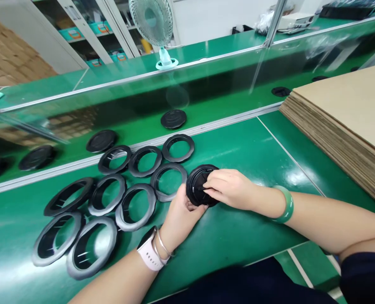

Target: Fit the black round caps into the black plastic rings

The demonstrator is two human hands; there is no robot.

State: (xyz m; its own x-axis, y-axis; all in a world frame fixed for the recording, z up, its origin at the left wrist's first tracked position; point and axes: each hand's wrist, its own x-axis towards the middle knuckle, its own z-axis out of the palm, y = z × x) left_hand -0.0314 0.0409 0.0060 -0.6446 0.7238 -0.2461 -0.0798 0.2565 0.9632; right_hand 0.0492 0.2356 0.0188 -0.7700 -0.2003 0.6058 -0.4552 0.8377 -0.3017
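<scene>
My left hand [183,211] is closed around the lower left edge of a black round plastic part [196,179], holding it tilted just above the green worktable. The fingers of my right hand [230,188] are pinched together against the face of this part, near its centre. Whether something small sits between those fingertips is hidden. To the left of my hands lie several black rings [169,182] with open centres, grouped close together on the table. The nearest ring stands just behind the part I hold.
A green belt [133,137] behind a metal rail carries several black discs [173,119]. A clear panel runs along it, with a small fan [151,21] on the shelf beyond. At the right, a tall stack of cardboard sheets [349,114] covers the table.
</scene>
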